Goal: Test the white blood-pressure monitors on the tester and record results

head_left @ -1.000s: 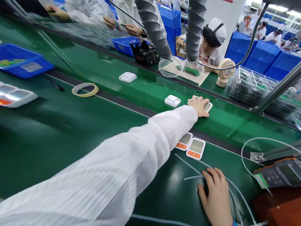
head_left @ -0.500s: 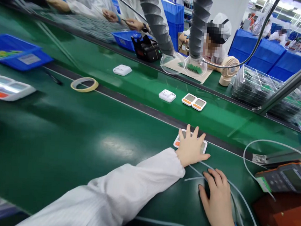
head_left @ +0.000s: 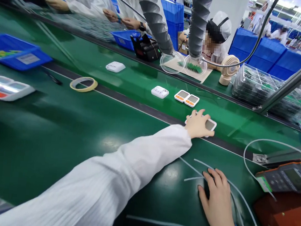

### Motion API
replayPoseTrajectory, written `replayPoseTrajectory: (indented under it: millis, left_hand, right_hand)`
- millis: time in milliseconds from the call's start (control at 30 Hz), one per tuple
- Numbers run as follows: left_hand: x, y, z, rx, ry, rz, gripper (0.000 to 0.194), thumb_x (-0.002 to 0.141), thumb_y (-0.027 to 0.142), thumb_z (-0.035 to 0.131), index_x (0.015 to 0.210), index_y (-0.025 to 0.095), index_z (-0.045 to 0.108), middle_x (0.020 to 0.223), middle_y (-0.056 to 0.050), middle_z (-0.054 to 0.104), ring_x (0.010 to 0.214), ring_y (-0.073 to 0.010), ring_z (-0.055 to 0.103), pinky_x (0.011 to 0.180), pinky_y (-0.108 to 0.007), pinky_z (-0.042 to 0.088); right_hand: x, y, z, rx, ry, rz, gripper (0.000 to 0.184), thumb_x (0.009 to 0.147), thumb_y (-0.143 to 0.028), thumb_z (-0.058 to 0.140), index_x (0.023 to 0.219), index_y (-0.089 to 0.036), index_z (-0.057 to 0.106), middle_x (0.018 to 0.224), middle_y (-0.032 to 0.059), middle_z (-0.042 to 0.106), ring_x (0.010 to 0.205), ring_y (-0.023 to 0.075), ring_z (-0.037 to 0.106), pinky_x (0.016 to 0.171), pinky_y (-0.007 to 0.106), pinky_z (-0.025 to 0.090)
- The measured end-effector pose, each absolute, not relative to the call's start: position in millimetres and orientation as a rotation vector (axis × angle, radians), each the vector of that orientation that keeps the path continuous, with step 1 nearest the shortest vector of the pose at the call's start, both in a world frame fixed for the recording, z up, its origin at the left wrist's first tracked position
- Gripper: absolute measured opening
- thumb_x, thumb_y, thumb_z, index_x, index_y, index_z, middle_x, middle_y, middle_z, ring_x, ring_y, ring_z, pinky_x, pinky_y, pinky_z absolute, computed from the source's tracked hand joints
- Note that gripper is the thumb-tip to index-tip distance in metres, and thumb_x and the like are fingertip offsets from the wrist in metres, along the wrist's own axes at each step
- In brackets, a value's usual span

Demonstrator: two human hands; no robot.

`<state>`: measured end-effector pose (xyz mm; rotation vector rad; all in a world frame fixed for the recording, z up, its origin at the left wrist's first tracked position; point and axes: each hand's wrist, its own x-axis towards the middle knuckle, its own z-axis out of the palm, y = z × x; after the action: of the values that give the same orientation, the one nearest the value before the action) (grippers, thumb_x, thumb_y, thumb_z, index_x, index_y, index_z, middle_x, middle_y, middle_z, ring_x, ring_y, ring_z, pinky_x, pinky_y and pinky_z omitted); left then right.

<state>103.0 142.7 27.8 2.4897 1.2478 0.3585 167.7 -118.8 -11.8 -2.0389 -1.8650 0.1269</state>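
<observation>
Now my left hand [head_left: 197,124] lies clasped over a white display unit [head_left: 209,125] on the green belt [head_left: 142,84]; my right hand [head_left: 217,203] rests flat, fingers released, among white cables [head_left: 195,169].

Green work surface [head_left: 58,143] with a brighter green conveyor belt [head_left: 143,77] running along its far side. On the belt, left to right: 1 white unit [head_left: 115,66], 1 white unit [head_left: 160,92], a touching pair of white-and-orange display units [head_left: 187,98], and a further display unit [head_left: 209,125] at the near edge. On the near surface: tape roll [head_left: 83,84], blue bin [head_left: 14,56] and white tray [head_left: 3,89] at left; white cables [head_left: 195,169] and a handheld meter [head_left: 287,177] at right.
</observation>
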Motion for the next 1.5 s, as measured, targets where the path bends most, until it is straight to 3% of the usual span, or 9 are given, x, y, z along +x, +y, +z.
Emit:
replayPoseTrajectory:
  millis: [167, 300, 500, 633, 733, 833, 967, 1200, 1500]
  left_hand:
    - [163.0, 210.8, 26.0, 2.465, 1.281, 0.365, 0.077, 0.066, 0.066, 0.068, 0.130, 0.026, 0.056, 0.159, -0.011, 0.026, 0.141, -0.0500, 0.018, 0.106, -0.067, 0.028]
    - [178.3, 218.5, 21.5, 2.377, 1.410, 0.303, 0.073, 0.079, 0.060, 0.062, 0.136, 0.017, 0.051, 0.160, -0.018, 0.024, 0.148, -0.0418, 0.013, 0.117, -0.063, 0.013]
    - [141.3, 112.0, 45.7, 2.179, 0.931, 0.602, 0.045, 0.085, 0.047, 0.064, 0.118, 0.017, 0.065, 0.148, -0.017, 0.044, 0.142, -0.0275, 0.038, 0.118, -0.041, 0.031]
    - [90.5, 49.9, 42.1, 2.000, 0.707, 0.878, 0.028, 0.085, 0.041, 0.063, 0.106, 0.023, 0.068, 0.137, -0.009, 0.056, 0.124, -0.0226, 0.056, 0.097, -0.033, 0.052]
    - [66.0, 45.9, 15.9, 1.934, 0.797, 1.041, 0.021, 0.088, 0.032, 0.058, 0.103, 0.020, 0.067, 0.114, -0.009, 0.067, 0.108, -0.0201, 0.064, 0.095, -0.035, 0.052]
    - [60.0, 57.5, -13.5, 1.903, 0.930, 0.990, 0.023, 0.088, 0.029, 0.054, 0.106, 0.017, 0.064, 0.104, -0.009, 0.069, 0.092, -0.0190, 0.067, 0.087, -0.036, 0.055]
    - [63.5, 60.6, -29.0, 2.089, 0.822, 0.878, 0.030, 0.088, 0.026, 0.054, 0.116, 0.019, 0.061, 0.114, -0.008, 0.066, 0.098, -0.0188, 0.065, 0.090, -0.036, 0.054]
    - [64.3, 56.6, -21.9, 2.160, 0.832, 0.817, 0.020, 0.088, 0.024, 0.052, 0.102, 0.020, 0.066, 0.104, -0.006, 0.069, 0.100, -0.0209, 0.065, 0.092, -0.037, 0.052]
    - [63.9, 53.2, -17.6, 2.059, 0.811, 0.852, 0.018, 0.088, 0.025, 0.053, 0.100, 0.019, 0.065, 0.105, -0.007, 0.068, 0.100, -0.0211, 0.064, 0.092, -0.036, 0.051]
  right_hand:
    - [169.0, -116.2, -13.7, -2.014, -1.823, 0.133, 0.028, 0.093, -0.021, 0.055, 0.120, -0.024, 0.061, 0.126, 0.0083, 0.060, 0.122, 0.0313, 0.048, 0.100, 0.050, 0.045]
    - [170.4, -113.1, -19.5, -1.969, -1.786, 0.137, 0.025, 0.093, -0.020, 0.055, 0.117, -0.022, 0.062, 0.122, 0.0080, 0.061, 0.118, 0.0290, 0.049, 0.099, 0.048, 0.045]
    - [179.2, -105.4, -30.2, -1.913, -1.655, 0.057, 0.017, 0.097, -0.017, 0.047, 0.097, -0.018, 0.064, 0.104, 0.0097, 0.065, 0.108, 0.0261, 0.055, 0.095, 0.045, 0.046]
    - [196.9, -99.6, -22.4, -1.882, -1.535, -0.157, 0.022, 0.101, -0.025, 0.043, 0.094, -0.016, 0.063, 0.099, 0.0120, 0.063, 0.108, 0.0276, 0.054, 0.096, 0.047, 0.045]
    - [200.3, -98.5, -13.6, -1.910, -1.393, -0.420, 0.030, 0.101, -0.027, 0.039, 0.113, -0.011, 0.062, 0.122, 0.0211, 0.056, 0.119, 0.0316, 0.049, 0.099, 0.052, 0.042]
    - [189.4, -100.6, -12.4, -1.950, -1.500, -0.411, 0.037, 0.101, -0.025, 0.036, 0.129, -0.012, 0.055, 0.133, 0.0205, 0.052, 0.126, 0.0318, 0.046, 0.100, 0.051, 0.042]
    - [177.8, -104.0, -16.8, -2.126, -1.601, -0.307, 0.037, 0.099, -0.022, 0.036, 0.129, -0.013, 0.055, 0.129, 0.0174, 0.056, 0.119, 0.0309, 0.050, 0.092, 0.046, 0.046]
    - [192.3, -107.0, -16.4, -2.321, -1.582, -0.385, 0.021, 0.096, -0.025, 0.047, 0.109, -0.012, 0.059, 0.100, 0.0153, 0.061, 0.093, 0.0296, 0.055, 0.081, 0.039, 0.046]
    - [198.8, -108.8, -23.4, -2.298, -1.467, -0.339, 0.029, 0.102, -0.030, 0.038, 0.121, -0.013, 0.053, 0.104, 0.0155, 0.061, 0.094, 0.0275, 0.060, 0.079, 0.036, 0.047]
